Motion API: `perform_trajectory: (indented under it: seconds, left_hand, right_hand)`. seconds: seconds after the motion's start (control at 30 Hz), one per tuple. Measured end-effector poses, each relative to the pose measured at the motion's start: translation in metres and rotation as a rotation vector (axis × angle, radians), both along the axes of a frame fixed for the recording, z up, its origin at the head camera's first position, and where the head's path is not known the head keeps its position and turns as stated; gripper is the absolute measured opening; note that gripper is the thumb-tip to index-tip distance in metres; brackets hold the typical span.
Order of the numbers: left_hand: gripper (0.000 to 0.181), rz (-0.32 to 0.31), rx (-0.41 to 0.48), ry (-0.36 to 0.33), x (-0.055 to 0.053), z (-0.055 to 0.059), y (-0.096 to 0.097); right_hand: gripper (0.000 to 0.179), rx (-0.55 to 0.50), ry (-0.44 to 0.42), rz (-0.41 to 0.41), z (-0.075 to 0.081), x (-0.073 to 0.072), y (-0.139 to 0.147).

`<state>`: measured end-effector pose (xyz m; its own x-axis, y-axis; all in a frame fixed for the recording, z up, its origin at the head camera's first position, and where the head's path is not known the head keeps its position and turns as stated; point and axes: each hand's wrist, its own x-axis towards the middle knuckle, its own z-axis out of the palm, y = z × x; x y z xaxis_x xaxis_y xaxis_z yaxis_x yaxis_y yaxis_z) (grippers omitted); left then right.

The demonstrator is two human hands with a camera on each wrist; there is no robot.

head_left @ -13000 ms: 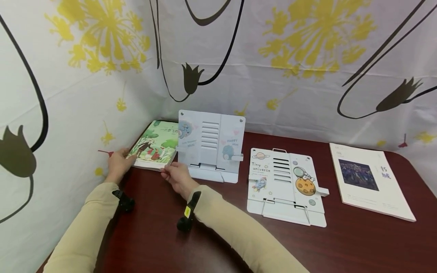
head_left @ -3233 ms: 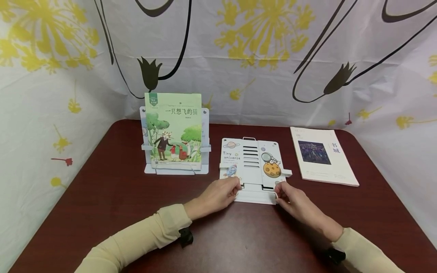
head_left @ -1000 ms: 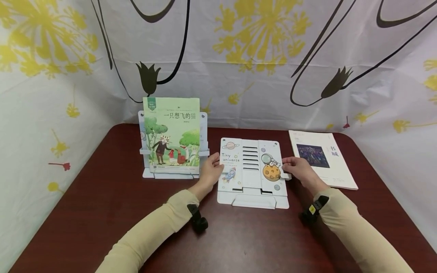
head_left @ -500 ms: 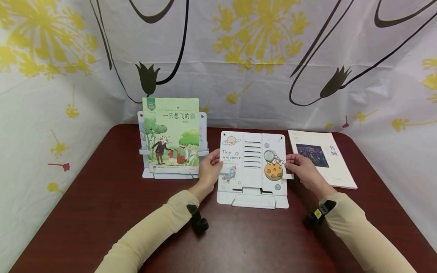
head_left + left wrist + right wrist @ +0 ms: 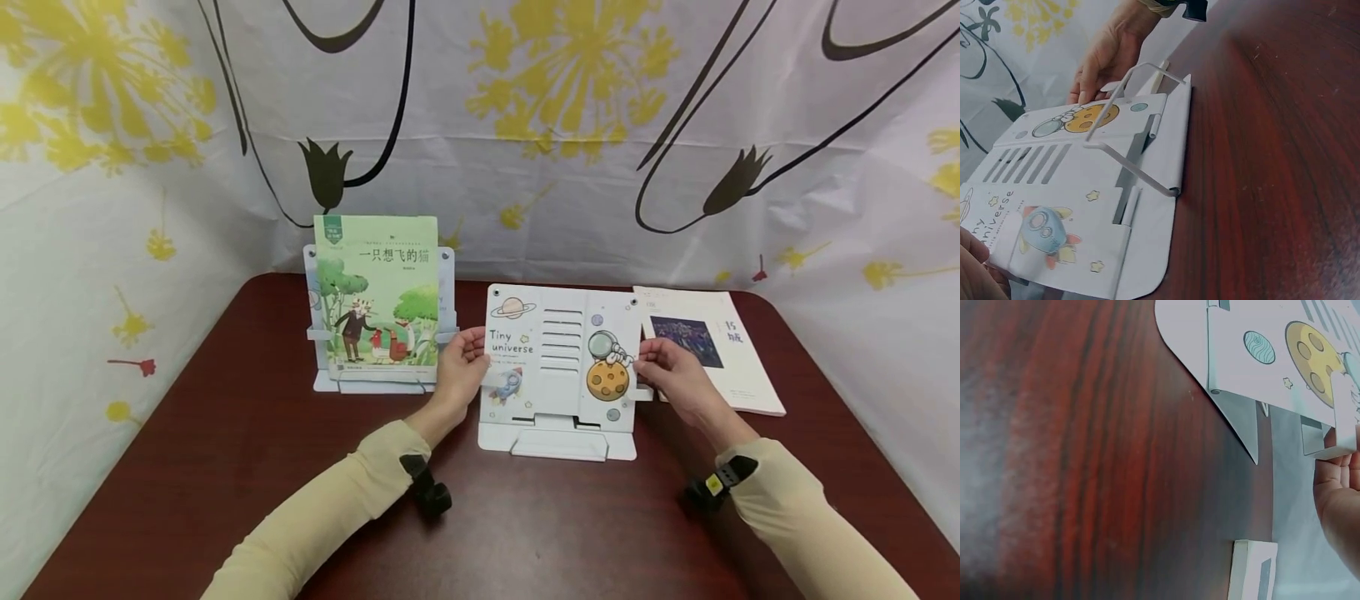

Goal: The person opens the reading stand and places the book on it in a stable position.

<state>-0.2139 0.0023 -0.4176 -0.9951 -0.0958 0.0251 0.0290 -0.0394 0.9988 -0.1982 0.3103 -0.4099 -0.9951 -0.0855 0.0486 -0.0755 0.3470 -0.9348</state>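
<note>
A white book stand (image 5: 558, 375), printed with a planet, a rocket and an astronaut, stands on the table before me. Its back panel leans up from the flat base. My left hand (image 5: 459, 375) pinches the panel's left edge, thumb in front. On the opposite edge, my right hand (image 5: 681, 379) pinches the panel just above the small side clip. In the left wrist view, the wire page holder (image 5: 1129, 165) sticks up from the stand's front. To the left, a green picture book (image 5: 382, 287) leans upright on a second, pale blue stand (image 5: 447, 287).
A cream magazine (image 5: 742, 375) lies flat at the back right, close behind my right hand. The dark red wooden table (image 5: 540, 533) reaches a white curtain (image 5: 570, 217) with yellow flowers at the back and sides.
The green book, flat at the left earlier, now leans on the left stand. My hands moved from the other stand's front wire to its side edges, and its panel has tilted up.
</note>
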Motion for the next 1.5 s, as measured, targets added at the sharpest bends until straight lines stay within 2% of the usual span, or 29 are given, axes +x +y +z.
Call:
perform_trajectory:
  seconds: [0.1,0.2,0.37,0.5,0.6,0.7,0.83,0.93,1.03,1.17,1.37,1.5]
  left_hand:
    - [0.038,-0.010,-0.016,0.010,0.001,0.004,0.000]
    - [0.039,-0.027,-0.020,0.047,0.000,0.008,-0.001]
    - [0.037,-0.062,-0.058,0.095,-0.006,0.014,-0.006]
    - [0.036,-0.117,-0.101,0.112,-0.012,0.021,-0.012]
    - [0.036,-0.138,-0.113,0.190,-0.018,0.035,-0.015]
    - [0.037,-0.135,-0.139,0.346,-0.027,0.058,-0.015]
    - [0.037,-0.162,-0.254,0.529,-0.033,0.091,-0.005]
    - [0.033,-0.235,-0.383,0.590,-0.033,0.105,0.008]
    - [0.029,-0.302,-0.535,0.616,-0.032,0.109,0.020]
    - [0.029,-0.331,-0.713,0.633,-0.032,0.109,0.031]
    - [0.029,-0.378,-0.856,0.611,-0.032,0.112,0.041]
    - [0.022,-0.371,-0.920,0.621,-0.033,0.112,0.046]
  right_hand:
    - [0.020,-0.023,0.033,-0.001,0.002,0.005,0.000]
    - [0.014,-0.045,0.071,-0.002,0.003,0.010,-0.001]
    - [0.012,-0.129,0.139,0.002,0.005,0.016,-0.004]
    - [0.012,-0.120,0.189,-0.016,0.006,0.019,-0.007]
    - [0.014,-0.077,0.207,-0.036,0.006,0.020,-0.009]
    - [0.014,-0.052,0.213,-0.049,0.006,0.022,-0.008]
    - [0.012,-0.060,0.217,-0.055,0.006,0.025,-0.006]
    - [0.012,-0.070,0.219,-0.061,0.005,0.027,-0.006]
    - [0.012,-0.065,0.218,-0.065,0.004,0.028,-0.007]
    - [0.011,-0.048,0.223,-0.065,0.003,0.028,-0.009]
    - [0.013,-0.018,0.244,-0.081,0.002,0.031,-0.008]
    - [0.013,-0.030,0.245,-0.088,0.002,0.033,-0.006]
